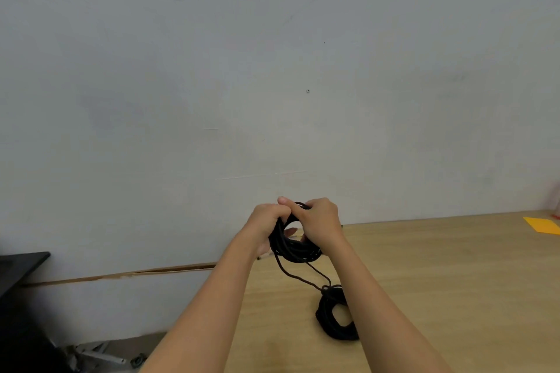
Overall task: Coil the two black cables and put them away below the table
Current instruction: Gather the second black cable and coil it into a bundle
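While both hands grip its upper arc, the black cable coil (295,248) hangs between them above the desk (439,275). The left hand (266,221) wraps the strands and the right hand (321,218) pinches alongside. A loose tail drops to the second coil (335,319), flat under the right forearm.

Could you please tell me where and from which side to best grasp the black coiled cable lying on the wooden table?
From above, probably: the flat-lying black coiled cable on the wooden table has an open centre, so hook fingers through it and close round its thick visible left side, gathering every loop.
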The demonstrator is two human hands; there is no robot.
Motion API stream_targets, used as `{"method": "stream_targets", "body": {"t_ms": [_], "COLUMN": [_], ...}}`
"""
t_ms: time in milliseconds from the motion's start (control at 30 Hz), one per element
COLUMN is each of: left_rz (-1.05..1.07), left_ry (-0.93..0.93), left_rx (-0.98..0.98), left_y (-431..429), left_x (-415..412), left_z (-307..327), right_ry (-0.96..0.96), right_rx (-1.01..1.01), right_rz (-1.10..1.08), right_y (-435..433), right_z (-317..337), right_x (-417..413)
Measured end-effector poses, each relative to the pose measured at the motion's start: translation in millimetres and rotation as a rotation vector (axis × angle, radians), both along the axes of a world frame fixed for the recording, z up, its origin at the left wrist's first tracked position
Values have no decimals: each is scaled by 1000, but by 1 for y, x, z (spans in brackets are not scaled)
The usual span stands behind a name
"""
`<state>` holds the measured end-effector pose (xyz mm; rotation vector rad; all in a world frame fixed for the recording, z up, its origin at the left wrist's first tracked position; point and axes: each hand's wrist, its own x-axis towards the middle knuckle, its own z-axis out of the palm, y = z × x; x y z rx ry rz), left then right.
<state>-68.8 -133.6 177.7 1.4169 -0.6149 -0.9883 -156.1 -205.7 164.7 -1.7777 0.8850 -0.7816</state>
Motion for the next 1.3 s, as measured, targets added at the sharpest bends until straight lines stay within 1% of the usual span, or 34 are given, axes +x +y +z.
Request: {"method": "stream_targets", "body": {"t_ms": [67,133,200,233,333,467,533,567,600,667,700,733,800,833,867,900,967,1000,1033,1067,1100,1133,1167,1200,1233,1267,1300], "left_rz": [-73,-151,-138,-99,63,273,341,369,390,376,313,202,-52,-126,-149,-146,-98,-64,-25,18,67,126,197,277,364,452,535], "left_ry": [7,-53,-109,-113,-120,-65,-49,-40,-39,-60,-51,-1,193,280,326,322,271,253,242,246,272,317,361,390,394,368,306], "left_rx": [91,197,280,279,242,177,133,110,92,82,75,48,-41,-77,-81,-58,1,5,-12,-39,-75,-126,-189,-256,-309,-338,-341], "left_y": [-1,1,2,2,3,2,0,0,-1,2,4,7,15,19,20,21,19,19,17,15,13,10,7,4,2,0,0], "left_x": [5,6,6,6,0,-6,-8,-10,-11,-11,-9,-6,5,10,14,15,13,10,8,7,7,8,12,16,20,24,28], "left_z": [5,10,8,7,8,7,4,3,3,5,6,7,7,7,7,6,6,8,9,9,9,8,8,8,8,8,9], "right_ry": [12,-2,-11,-20,-93,-112,-151,-145,-125,-103,-106,-100,-22,17,39,53,68,42,6,-42,-119,-223,-283,-284,-221,-136,-43], "right_rx": [-39,-74,-102,-90,94,411,498,478,417,244,157,81,-27,-51,-59,-62,-85,-66,-1,128,308,463,543,576,580,567,510], "right_rz": [-13,-32,-35,-27,30,236,209,143,62,-56,-82,-86,-56,-29,2,25,44,30,14,2,25,90,161,239,330,404,443], "right_y": [1,1,0,0,2,8,11,13,13,15,14,12,9,8,9,10,11,11,9,8,9,11,13,17,23,28,32], "right_z": [-2,-3,-3,-3,-2,6,9,10,9,10,9,9,12,13,15,14,15,14,12,11,7,1,-10,-20,-30,-36,-38], "right_x": [1,1,2,3,3,-5,-3,0,4,11,13,14,11,9,7,7,9,11,13,13,13,12,11,10,7,3,0]}}
